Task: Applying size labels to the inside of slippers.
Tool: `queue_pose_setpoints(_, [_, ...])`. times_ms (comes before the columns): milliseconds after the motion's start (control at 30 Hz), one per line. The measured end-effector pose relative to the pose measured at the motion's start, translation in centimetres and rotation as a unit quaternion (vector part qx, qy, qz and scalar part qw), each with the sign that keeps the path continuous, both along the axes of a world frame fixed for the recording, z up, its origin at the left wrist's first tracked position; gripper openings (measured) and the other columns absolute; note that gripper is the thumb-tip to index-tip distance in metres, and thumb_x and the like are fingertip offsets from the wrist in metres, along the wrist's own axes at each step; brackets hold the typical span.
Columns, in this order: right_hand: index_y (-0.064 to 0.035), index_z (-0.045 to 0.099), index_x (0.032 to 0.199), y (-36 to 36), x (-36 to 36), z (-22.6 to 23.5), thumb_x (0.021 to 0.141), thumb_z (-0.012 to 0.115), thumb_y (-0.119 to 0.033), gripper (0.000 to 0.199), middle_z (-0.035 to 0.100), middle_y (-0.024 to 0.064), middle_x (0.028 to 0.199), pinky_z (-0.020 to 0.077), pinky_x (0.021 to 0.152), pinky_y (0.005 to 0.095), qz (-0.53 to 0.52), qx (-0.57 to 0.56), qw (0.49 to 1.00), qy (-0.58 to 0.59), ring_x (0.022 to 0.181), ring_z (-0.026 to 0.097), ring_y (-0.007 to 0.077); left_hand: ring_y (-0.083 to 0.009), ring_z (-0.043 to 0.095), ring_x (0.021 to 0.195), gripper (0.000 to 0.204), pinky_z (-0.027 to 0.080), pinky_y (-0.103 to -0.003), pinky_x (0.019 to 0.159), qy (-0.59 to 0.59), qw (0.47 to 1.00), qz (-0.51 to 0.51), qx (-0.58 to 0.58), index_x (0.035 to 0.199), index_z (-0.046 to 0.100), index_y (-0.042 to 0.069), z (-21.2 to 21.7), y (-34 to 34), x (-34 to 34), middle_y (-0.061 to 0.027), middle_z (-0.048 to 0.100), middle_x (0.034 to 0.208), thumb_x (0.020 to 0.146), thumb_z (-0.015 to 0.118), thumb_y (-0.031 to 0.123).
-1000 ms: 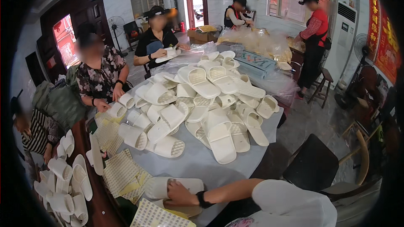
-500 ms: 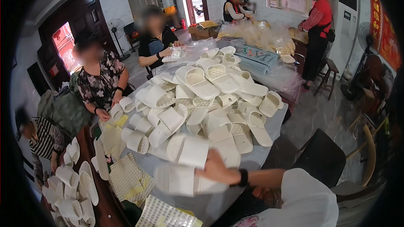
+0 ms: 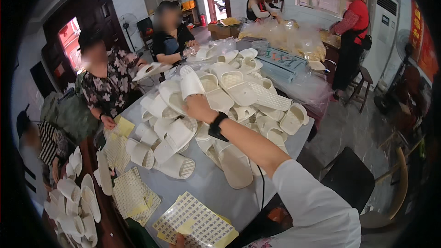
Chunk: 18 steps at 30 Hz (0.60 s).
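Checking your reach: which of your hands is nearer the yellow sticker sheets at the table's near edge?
Left. The left hand touches the sticker sheets at the bottom edge; the right hand is out over the pile, gripping a white slipper.

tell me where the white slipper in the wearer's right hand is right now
In the head view the white slipper sits left of centre, raised in the right hand over the pile of slippers on the grey table.

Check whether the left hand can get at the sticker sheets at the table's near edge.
Probably yes. The left hand already rests at the near edge of the sticker sheets, and nothing lies on top of them; the right hand is busy with a white slipper.
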State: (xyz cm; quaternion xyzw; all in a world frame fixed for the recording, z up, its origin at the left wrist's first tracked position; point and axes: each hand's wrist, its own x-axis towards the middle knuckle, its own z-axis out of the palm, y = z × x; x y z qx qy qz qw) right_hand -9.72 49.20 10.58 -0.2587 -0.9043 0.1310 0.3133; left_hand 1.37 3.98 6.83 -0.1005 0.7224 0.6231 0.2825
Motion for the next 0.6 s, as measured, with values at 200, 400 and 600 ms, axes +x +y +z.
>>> queue_pose_setpoints(200, [0.0029, 0.053, 0.106, -5.5, 4.0, -2.8, 0.076, 0.049, -0.006, 0.031, 0.054, 0.0222, 0.107, 0.0412, 0.084, 0.0439, 0.105, 0.015, 0.984, 0.140, 0.097, 0.051, 0.0379, -0.0169, 0.051, 0.090, 0.039, 0.041, -0.031, 0.077, 0.097, 0.989, -0.003, 0.116, 0.117, 0.050, -0.002, -1.0, -1.7, -0.9, -0.0084, 0.055, 0.107, 0.089, 0.052, 0.025])
queue_pose_setpoints(400, [-0.0038, 0.061, 0.096, -14.8, 6.6, 4.6, 0.084, 0.053, -0.013, 0.017, 0.062, 0.0137, 0.091, 0.0470, 0.069, 0.0354, 0.273, -0.075, 0.957, 0.068, 0.080, 0.059, 0.0316, -0.0094, 0.055, 0.079, 0.024, 0.045, -0.024, 0.068, 0.063, 0.983, 0.047, 0.165, 0.104, 0.054, -0.002, -1.5, -3.0, -2.3, -0.0042, 0.060, 0.093, 0.089, 0.052, 0.016])
queue_pose_setpoints(600, [-0.0064, 0.061, 0.096, -29.4, -1.5, 7.5, 0.079, 0.059, -0.014, 0.018, 0.062, 0.0095, 0.094, 0.0458, 0.073, 0.0357, 0.513, 0.045, 0.853, 0.077, 0.084, 0.058, 0.0290, -0.0082, 0.053, 0.084, 0.028, 0.043, -0.022, 0.073, 0.245, 0.951, 0.148, 0.116, 0.107, 0.051, -0.004, -2.0, -9.7, -1.0, -0.0055, 0.059, 0.094, 0.093, 0.045, 0.019])
